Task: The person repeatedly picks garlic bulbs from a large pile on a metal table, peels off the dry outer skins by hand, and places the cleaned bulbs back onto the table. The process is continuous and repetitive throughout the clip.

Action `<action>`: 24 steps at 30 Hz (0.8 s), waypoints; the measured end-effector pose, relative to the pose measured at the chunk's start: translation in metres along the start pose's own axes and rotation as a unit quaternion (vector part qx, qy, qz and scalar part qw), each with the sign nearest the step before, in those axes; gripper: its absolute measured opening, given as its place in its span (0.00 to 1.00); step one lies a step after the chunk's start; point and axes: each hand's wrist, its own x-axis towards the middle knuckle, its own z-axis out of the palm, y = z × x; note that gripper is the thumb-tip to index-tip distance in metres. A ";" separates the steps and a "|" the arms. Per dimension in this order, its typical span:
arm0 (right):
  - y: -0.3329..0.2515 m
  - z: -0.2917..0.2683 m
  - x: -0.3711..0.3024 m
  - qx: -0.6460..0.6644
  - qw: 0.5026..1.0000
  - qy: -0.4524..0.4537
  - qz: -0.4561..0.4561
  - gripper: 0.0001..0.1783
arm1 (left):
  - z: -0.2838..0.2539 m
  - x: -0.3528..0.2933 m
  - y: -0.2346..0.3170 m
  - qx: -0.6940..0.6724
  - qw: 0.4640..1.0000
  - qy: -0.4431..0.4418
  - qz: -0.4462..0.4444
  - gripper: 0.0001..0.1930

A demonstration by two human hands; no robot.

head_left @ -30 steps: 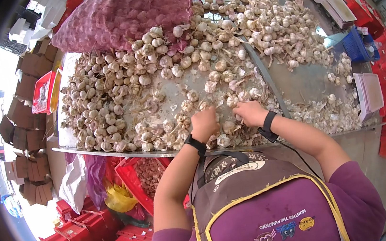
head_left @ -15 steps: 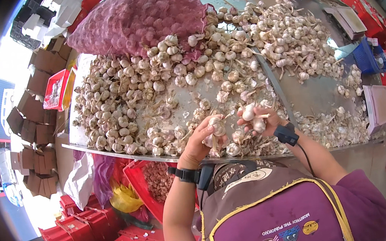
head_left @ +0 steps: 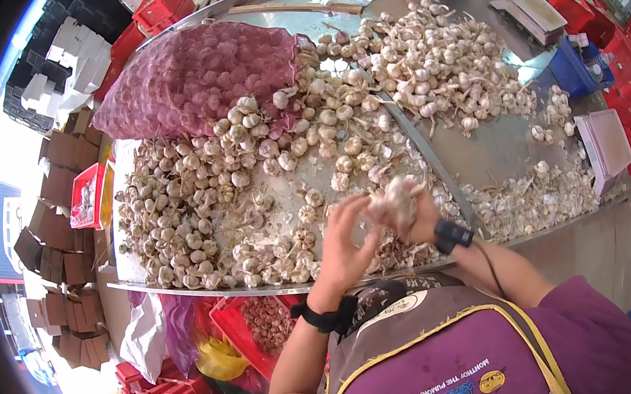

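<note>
Garlic [head_left: 393, 201], at 3 o'clock from the view's centre, is clasped in the right hand [head_left: 422, 219]; the left hand [head_left: 339, 248] is held beside it, fingers spread. The garlic could be dropped if it were gripped too loosely for the exchange of fingers. 2 hands, 1 mesh bag [head_left: 194, 78] at 11 o'clock and 1 blue basket [head_left: 580, 70] at 2 are counted; the held bulbs, blurred, cannot be.
</note>
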 end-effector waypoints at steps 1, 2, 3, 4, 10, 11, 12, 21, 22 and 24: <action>-0.003 0.039 0.004 -0.040 0.983 0.133 -0.123 0.37 | -0.004 0.001 -0.005 -0.016 0.999 0.022 -0.029 0.21; -0.049 0.024 -0.007 -0.033 0.997 -0.037 -0.066 0.41 | -0.004 0.004 -0.007 -0.044 0.996 0.017 -0.072 0.19; -0.092 0.021 -0.004 0.008 0.984 -0.155 -0.083 0.47 | -0.002 0.005 -0.013 -0.068 0.991 0.014 -0.116 0.17; -0.101 0.063 -0.003 0.033 0.981 -0.130 -0.138 0.48 | -0.001 0.002 -0.026 -0.040 0.989 -0.004 -0.141 0.16; -0.159 0.101 0.024 -0.239 0.863 0.157 -0.416 0.41 | 0.046 -0.010 -0.083 0.151 0.965 -0.183 -0.109 0.14; -0.167 0.071 0.034 -0.422 0.820 0.164 -0.351 0.32 | 0.058 -0.009 -0.089 0.178 0.952 -0.225 -0.109 0.14; -0.163 0.048 0.045 -0.589 0.747 0.162 -0.263 0.24 | 0.067 -0.011 -0.097 0.206 0.935 -0.263 -0.116 0.15; -0.079 -0.002 0.070 -0.976 0.123 0.139 -0.113 0.20 | 0.027 -0.003 -0.100 0.087 0.972 -0.118 -0.181 0.18; -0.081 0.004 0.067 -0.968 0.154 0.148 -0.130 0.20 | 0.008 -0.003 -0.104 -0.014 0.971 -0.039 -0.234 0.19; -0.095 0.009 0.065 -0.937 0.254 0.169 -0.170 0.18 | -0.033 -0.010 -0.117 -0.264 0.904 0.038 -0.336 0.15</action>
